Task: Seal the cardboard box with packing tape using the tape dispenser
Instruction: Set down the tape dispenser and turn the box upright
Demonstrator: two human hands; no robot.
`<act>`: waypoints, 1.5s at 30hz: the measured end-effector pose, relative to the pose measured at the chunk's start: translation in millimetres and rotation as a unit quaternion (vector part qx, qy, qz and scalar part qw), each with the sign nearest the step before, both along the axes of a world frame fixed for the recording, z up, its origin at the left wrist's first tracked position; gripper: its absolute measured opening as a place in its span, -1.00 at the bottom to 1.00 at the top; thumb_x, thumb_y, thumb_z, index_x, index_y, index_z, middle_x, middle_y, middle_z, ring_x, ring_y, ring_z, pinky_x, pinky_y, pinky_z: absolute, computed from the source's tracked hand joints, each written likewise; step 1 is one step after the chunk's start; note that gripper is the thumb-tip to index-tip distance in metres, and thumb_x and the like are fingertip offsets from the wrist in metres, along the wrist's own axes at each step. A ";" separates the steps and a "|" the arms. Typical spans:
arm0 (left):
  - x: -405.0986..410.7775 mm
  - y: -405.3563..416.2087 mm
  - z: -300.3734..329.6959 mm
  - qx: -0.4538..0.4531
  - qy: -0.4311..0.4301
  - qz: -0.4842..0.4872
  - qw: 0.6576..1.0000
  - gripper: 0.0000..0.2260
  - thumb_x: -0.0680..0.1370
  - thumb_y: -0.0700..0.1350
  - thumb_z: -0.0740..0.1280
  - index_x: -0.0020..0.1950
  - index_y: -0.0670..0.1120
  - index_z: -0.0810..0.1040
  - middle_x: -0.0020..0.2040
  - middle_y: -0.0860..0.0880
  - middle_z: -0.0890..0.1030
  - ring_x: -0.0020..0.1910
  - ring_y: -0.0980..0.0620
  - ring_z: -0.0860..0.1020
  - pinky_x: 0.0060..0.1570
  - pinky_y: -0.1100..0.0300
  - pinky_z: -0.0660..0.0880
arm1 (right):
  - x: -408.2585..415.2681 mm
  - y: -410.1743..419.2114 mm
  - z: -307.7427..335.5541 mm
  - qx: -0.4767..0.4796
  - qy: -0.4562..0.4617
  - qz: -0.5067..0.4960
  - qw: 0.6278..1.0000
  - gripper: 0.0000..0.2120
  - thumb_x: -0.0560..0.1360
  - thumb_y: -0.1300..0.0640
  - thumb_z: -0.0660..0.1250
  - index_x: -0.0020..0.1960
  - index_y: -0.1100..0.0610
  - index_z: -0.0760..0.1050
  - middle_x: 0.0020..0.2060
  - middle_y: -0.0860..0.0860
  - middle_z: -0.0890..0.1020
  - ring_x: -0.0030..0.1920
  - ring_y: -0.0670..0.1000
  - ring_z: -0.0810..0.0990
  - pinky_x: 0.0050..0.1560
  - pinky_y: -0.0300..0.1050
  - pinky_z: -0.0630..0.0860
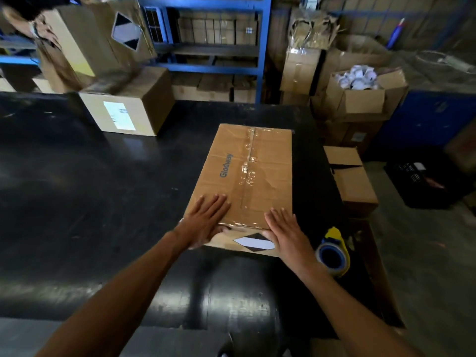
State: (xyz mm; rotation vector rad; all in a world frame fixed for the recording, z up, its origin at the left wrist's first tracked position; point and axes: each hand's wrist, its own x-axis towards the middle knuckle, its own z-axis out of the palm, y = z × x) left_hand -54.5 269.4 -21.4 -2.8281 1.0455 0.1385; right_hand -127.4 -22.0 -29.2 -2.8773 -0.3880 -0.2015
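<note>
A long cardboard box [268, 161] printed "Glodway" lies on the black table [77, 189], flaps closed, with clear packing tape [248, 166] running along its centre seam and over the near edge. My left hand [206, 220] lies flat on the box's near left corner, fingers spread, thumb over the front face. My right hand [288, 231] presses flat on the near right corner. The tape dispenser [333, 251], yellow with a blue roll, rests on the table just right of my right wrist, held by neither hand.
A second box [128, 106] with a white label sits at the table's far left. Another person's hand [38, 29] holds a tall box [85, 39] at top left. Blue shelving [213, 50] stands behind. Several boxes [355, 173] stand on the floor to the right.
</note>
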 end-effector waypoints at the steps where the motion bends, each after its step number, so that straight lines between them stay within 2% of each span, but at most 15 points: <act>1: 6.6 7.5 6.7 0.007 0.020 -0.007 1.000 -0.31 0.62 0.33 -0.22 0.64 -0.06 -0.06 0.64 -0.10 -0.03 0.61 -0.16 -0.05 0.53 -0.27 0.05 | -4.7 15.7 0.5 -0.002 -0.005 -0.024 1.000 -0.47 0.64 -0.13 0.05 0.38 0.20 0.48 0.34 0.19 0.53 0.37 0.28 0.46 0.31 0.32 0.41; 3: 17.4 17.5 19.3 0.019 0.057 0.008 0.998 -0.32 0.58 0.36 -0.24 0.62 0.06 -0.22 0.63 0.00 -0.20 0.60 -0.10 -0.20 0.55 -0.24 -0.10 | -15.0 48.2 7.0 -0.019 0.024 -0.065 0.997 -0.51 0.61 -0.09 0.11 0.30 0.23 0.54 0.24 0.23 0.60 0.26 0.31 0.55 0.22 0.28 0.50; 7: 10.1 -1.2 42.9 0.018 0.131 0.096 0.986 -0.12 0.53 0.42 0.10 0.59 0.03 -0.32 0.59 -0.05 -0.35 0.58 -0.09 -0.31 0.53 -0.24 -0.24 | -18.7 56.6 45.2 -0.003 0.011 -0.114 0.993 -0.61 0.59 -0.15 0.11 0.09 0.08 0.59 -0.01 0.11 0.67 -0.04 0.25 0.66 -0.15 0.07 0.58; 9: -6.0 -32.8 41.8 -0.061 0.167 0.168 0.970 0.02 0.45 0.53 0.06 0.59 -0.09 -0.34 0.54 -0.13 -0.42 0.54 -0.13 -0.39 0.52 -0.23 -0.30 | 1.6 35.2 59.6 0.040 0.002 -0.141 0.989 -0.60 0.61 -0.18 0.09 0.15 0.03 0.57 0.12 0.10 0.65 0.07 0.25 0.63 -0.01 0.07 0.54; 12: -21.4 -75.4 25.7 -0.152 0.169 0.281 0.932 0.12 0.33 0.64 -0.15 0.56 -0.14 -0.37 0.52 -0.16 -0.46 0.51 -0.15 -0.45 0.49 -0.21 -0.39 | 46.9 -4.3 57.2 0.033 0.076 -0.104 0.991 -0.45 0.63 -0.22 0.01 0.55 -0.01 0.21 0.58 0.10 0.13 0.56 0.15 0.10 0.51 0.14 0.02; 14: -22.6 -81.3 16.3 -0.150 0.145 0.300 0.931 0.11 0.33 0.64 -0.17 0.56 -0.13 -0.37 0.53 -0.17 -0.45 0.52 -0.16 -0.45 0.48 -0.19 -0.40 | 63.8 -18.6 41.7 -0.018 0.166 -0.084 0.982 -0.38 0.63 -0.24 -0.12 0.61 0.01 -0.07 0.60 0.08 -0.15 0.58 0.09 -0.21 0.53 0.16 -0.23; 16: -18.2 -71.8 14.2 -0.134 0.136 0.284 0.940 0.09 0.37 0.62 -0.14 0.57 -0.13 -0.37 0.54 -0.18 -0.44 0.52 -0.17 -0.43 0.49 -0.18 -0.38 | 63.8 -19.3 28.2 -0.034 0.200 -0.081 0.976 -0.36 0.63 -0.24 -0.21 0.61 0.02 -0.18 0.59 0.05 -0.21 0.57 0.08 -0.27 0.53 0.15 -0.26; 25: 39.0 12.2 55.9 0.038 0.153 0.215 0.964 -0.08 0.48 0.51 0.02 0.62 0.02 -0.27 0.59 -0.21 -0.34 0.56 -0.18 -0.37 0.54 -0.18 -0.27 | 33.4 68.9 39.9 -0.023 0.204 -0.113 0.972 -0.27 0.54 -0.37 -0.08 0.60 -0.04 -0.03 0.59 0.17 -0.04 0.55 0.25 -0.08 0.53 0.18 -0.12; 27: 30.2 -4.6 64.2 0.021 0.157 0.216 0.964 -0.09 0.51 0.47 0.07 0.63 -0.02 -0.24 0.59 -0.22 -0.33 0.56 -0.20 -0.35 0.54 -0.19 -0.25 | 43.8 52.9 51.4 -0.010 0.197 -0.100 0.975 -0.28 0.51 -0.42 -0.02 0.57 -0.12 0.05 0.57 0.16 0.04 0.53 0.25 -0.01 0.50 0.19 -0.04; 30: -3.2 -43.6 47.1 -0.070 0.197 0.249 0.946 0.11 0.34 0.64 -0.04 0.59 -0.06 -0.33 0.55 -0.20 -0.40 0.54 -0.24 -0.38 0.52 -0.25 -0.28 | 63.6 3.4 53.7 -0.021 0.242 -0.115 0.963 -0.18 0.43 -0.55 -0.06 0.57 -0.23 -0.14 0.58 0.14 -0.20 0.55 0.23 -0.26 0.49 0.24 -0.22; 33: -19.5 -49.0 27.0 -0.043 0.148 0.237 0.959 0.21 0.23 0.70 -0.13 0.59 -0.10 -0.36 0.55 -0.24 -0.42 0.52 -0.26 -0.41 0.51 -0.28 -0.27 | 68.6 -18.1 44.8 -0.041 0.258 -0.097 0.960 -0.11 0.32 -0.65 -0.17 0.54 -0.30 -0.28 0.55 0.12 -0.37 0.51 0.17 -0.43 0.48 0.29 -0.34; 35: -8.5 -32.8 32.3 -0.018 0.143 0.210 0.967 0.19 0.25 0.68 -0.11 0.60 -0.09 -0.34 0.57 -0.25 -0.38 0.54 -0.27 -0.37 0.52 -0.28 -0.24 | 63.4 -7.5 41.9 -0.030 0.235 -0.109 0.965 -0.12 0.35 -0.63 -0.15 0.56 -0.27 -0.19 0.57 0.13 -0.30 0.54 0.20 -0.34 0.51 0.26 -0.24; 38: 22.6 1.8 49.3 0.027 0.161 0.180 0.970 0.18 0.29 0.61 0.17 0.62 -0.03 -0.27 0.61 -0.18 -0.29 0.59 -0.23 -0.26 0.55 -0.22 -0.15 | 47.8 27.6 38.3 -0.035 0.184 -0.132 0.973 -0.20 0.40 -0.57 -0.09 0.56 -0.26 -0.01 0.56 0.20 -0.02 0.51 0.29 -0.01 0.48 0.21 0.02; 42: 52.5 35.1 65.2 0.088 0.190 0.218 0.953 0.19 0.30 0.40 0.47 0.63 0.02 -0.21 0.63 -0.13 -0.24 0.61 -0.19 -0.16 0.54 -0.25 -0.03 | 39.5 46.5 39.6 -0.070 0.093 -0.091 0.989 -0.31 0.45 -0.50 -0.01 0.49 -0.22 0.22 0.32 0.17 0.34 0.29 0.23 0.31 0.31 0.15 0.25; 45: 42.8 20.6 54.5 0.039 0.217 0.250 0.943 0.15 0.31 0.45 0.41 0.62 0.12 -0.25 0.58 -0.23 -0.36 0.56 -0.30 -0.30 0.47 -0.36 -0.16 | 50.4 11.6 39.0 -0.093 0.144 -0.121 0.978 -0.20 0.40 -0.58 -0.11 0.56 -0.27 -0.06 0.56 0.18 0.03 0.54 0.26 -0.03 0.49 0.23 -0.10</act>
